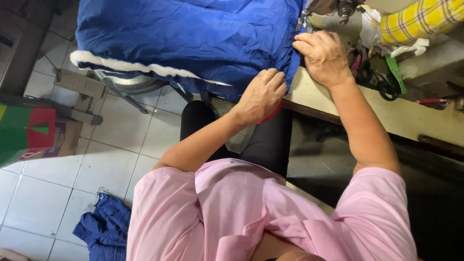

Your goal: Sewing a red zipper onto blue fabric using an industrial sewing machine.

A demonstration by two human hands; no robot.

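At 12 o'clock, blue padded fabric (193, 38) lies over sewing table (411, 116). Left hand (261, 96) at centre pinches its edge, fingers curled. Right hand (323, 57) at 1 o'clock presses fabric near sewing machine (338, 9), fingers bent. Cardboard box (53, 137) at 9 o'clock, contents hidden.

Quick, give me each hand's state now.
Left hand: fingers curled, gripping the blue fabric edge.
Right hand: fingers bent, pressing the fabric near the sewing machine.
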